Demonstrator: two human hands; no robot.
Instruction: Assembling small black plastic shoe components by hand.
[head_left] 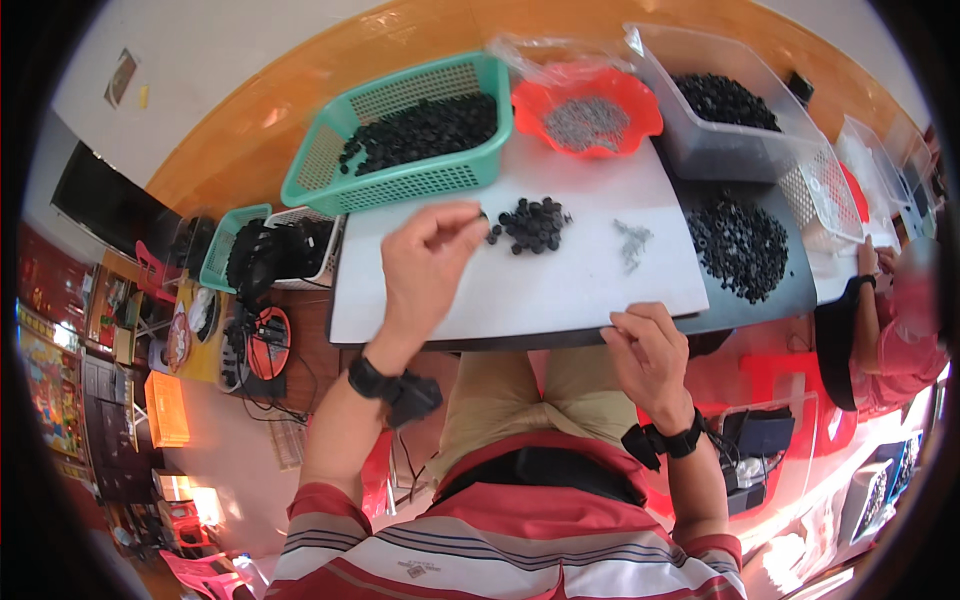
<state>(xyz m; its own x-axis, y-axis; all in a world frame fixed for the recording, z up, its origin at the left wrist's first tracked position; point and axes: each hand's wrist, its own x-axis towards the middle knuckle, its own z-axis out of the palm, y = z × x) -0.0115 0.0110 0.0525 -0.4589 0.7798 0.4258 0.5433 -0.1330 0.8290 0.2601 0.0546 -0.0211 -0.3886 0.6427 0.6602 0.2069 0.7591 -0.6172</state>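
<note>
- Pinching a small dark piece (484, 215) between thumb and fingertips of the left hand (430, 268), just beside a heap of small round black parts (535, 226) on the flat white work surface (560, 298).
- Holding the right hand (650, 358) loosely curled at its near edge; cannot tell whether gripping anything.
- Facing a small pale-grey pile (632, 243) beyond.

At my twelve o'clock, a heap of parts (538, 228) lies on the board (575, 295), the bowl (644, 116) behind it; basket (430, 184) at eleven, tub (715, 155) at one, another heap (742, 248) before the tub.
</note>
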